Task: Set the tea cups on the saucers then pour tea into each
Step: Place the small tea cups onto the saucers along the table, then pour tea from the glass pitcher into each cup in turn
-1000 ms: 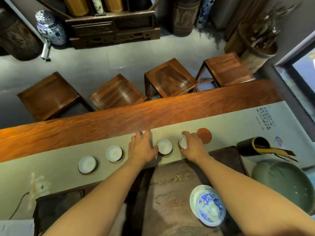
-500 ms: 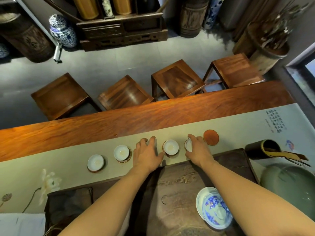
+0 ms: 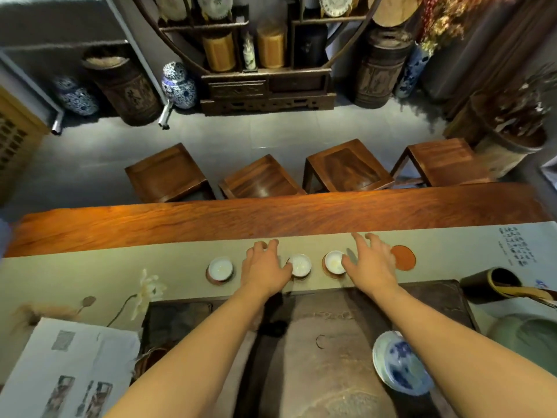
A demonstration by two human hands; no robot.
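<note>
Stretching from 9 o'clock to 3 o'clock, the wooden bench point(image 3: 271, 218) carries a pale green runner point(image 3: 126, 267) along its near half. At 6 o'clock on the runner sits a dark tea tray point(image 3: 325, 357), with a blue-and-white lidded bowl point(image 3: 398, 366) toward 4 o'clock. Beyond the bench stand 4 wooden stools point(image 3: 346, 167) at 12 o'clock.

Both forearms reach over the tray to a row of cups on the runner. The left hand point(image 3: 265, 267) lies palm down with its fingers point(image 3: 272, 245) loosely spread, its thumb side touching the middle cup point(image 3: 300, 264); whatever lies under the palm is hidden. The right hand point(image 3: 369, 263) is also palm down, fingers spread and straight, holding nothing, hovering just at 3 o'clock of the right cup point(image 3: 334, 262).

3 white tea cups show, each on a brown saucer: the left cup point(image 3: 221, 267) sits well apart from the left hand at 9 o'clock, the other 2 lie between the hands. At 3 o'clock of the right hand an orange-brown saucer point(image 3: 403, 257) lies bare, with no cup on it.
</note>
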